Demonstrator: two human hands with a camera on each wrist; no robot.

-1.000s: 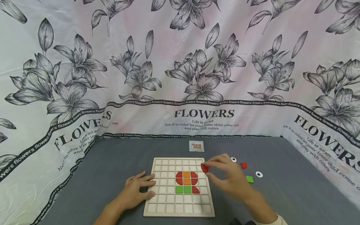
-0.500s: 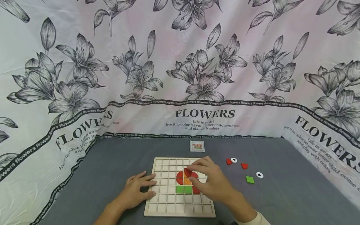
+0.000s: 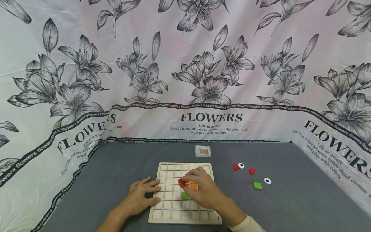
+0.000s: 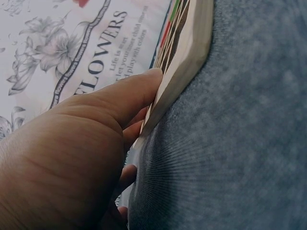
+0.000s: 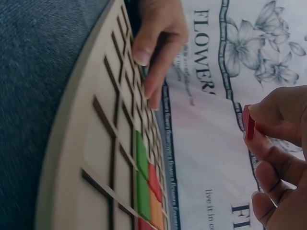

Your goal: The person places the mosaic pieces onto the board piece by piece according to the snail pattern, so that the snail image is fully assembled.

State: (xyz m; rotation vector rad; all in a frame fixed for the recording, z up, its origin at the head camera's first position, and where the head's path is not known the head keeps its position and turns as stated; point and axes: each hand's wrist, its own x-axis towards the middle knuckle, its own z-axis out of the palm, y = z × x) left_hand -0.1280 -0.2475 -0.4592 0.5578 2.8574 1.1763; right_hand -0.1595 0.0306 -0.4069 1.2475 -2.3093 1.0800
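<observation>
My right hand [image 3: 205,190] pinches a small red piece [image 5: 248,122] between thumb and index finger, over the middle of a pale wooden grid board [image 3: 168,214]. In the right wrist view the red piece is held on edge, apart from the board's surface. Orange pieces [image 3: 193,187] and a green square [image 3: 185,195] sit in the grid under this hand, which hides other pieces there. Along the board's left edge rests my left hand [image 3: 139,197], fingers spread and fairly straight. Its thumb [image 4: 139,91] touches the board's side in the left wrist view.
A small printed picture card [image 3: 203,151] lies behind the board. To the right are two red pieces, one [image 3: 252,171] alone and one beside a white ring-like disc [image 3: 241,165], another such disc [image 3: 267,181] and a green square [image 3: 257,186]. A flower-print cloth [image 3: 211,124] encloses the grey table.
My right hand has carried the red piece leftward from the board's right edge to above the coloured pieces. The left hand has stayed on the left edge.
</observation>
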